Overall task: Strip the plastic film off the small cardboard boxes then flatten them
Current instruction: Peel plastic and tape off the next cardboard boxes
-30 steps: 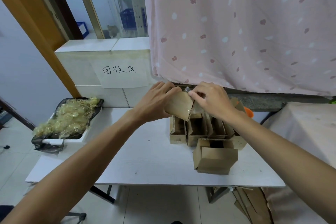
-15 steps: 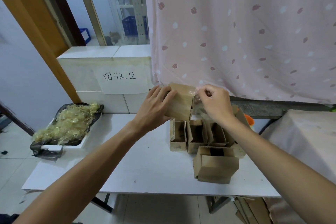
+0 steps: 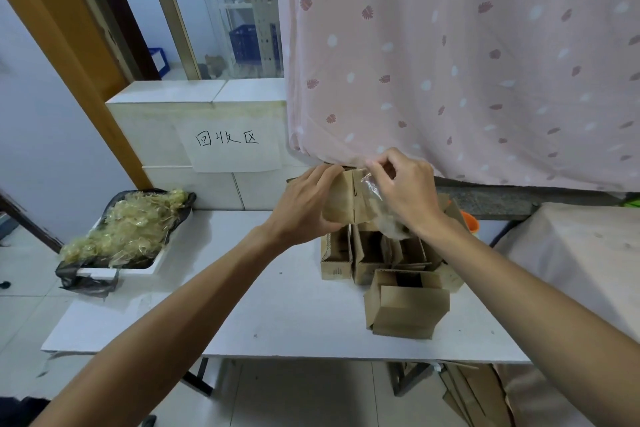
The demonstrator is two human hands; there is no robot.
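A small cardboard box (image 3: 346, 199) is held in the air above the far side of the white table (image 3: 277, 305), just in front of the lower hem of the pink curtain (image 3: 450, 45). The left hand (image 3: 304, 208) grips the box from its left side, with the fingers curled over the top edge and the thumb underneath. The right hand (image 3: 405, 187) pinches a strip of clear plastic film (image 3: 372, 184) between thumb and fingertips at the box's upper right corner. The film runs crumpled down from the pinch along the box's right face. Directly below the held box a cluster of open boxes (image 3: 363, 253) stands on the table packed side by side with their tops open. Their insides look dark, and I cannot tell what is in them. One more box (image 3: 407, 308) lies just in front of the cluster, nearer the table edge, with a flap folded across its front. At the table's left end sits a white tray (image 3: 97, 274) lined with a black bag (image 3: 86, 282) and heaped with yellowish film scraps (image 3: 128, 229). A paper sign (image 3: 235, 146) with handwritten characters is stuck on the tiled ledge behind. Flattened cardboard (image 3: 467, 388) lies on the floor under the table's right end.
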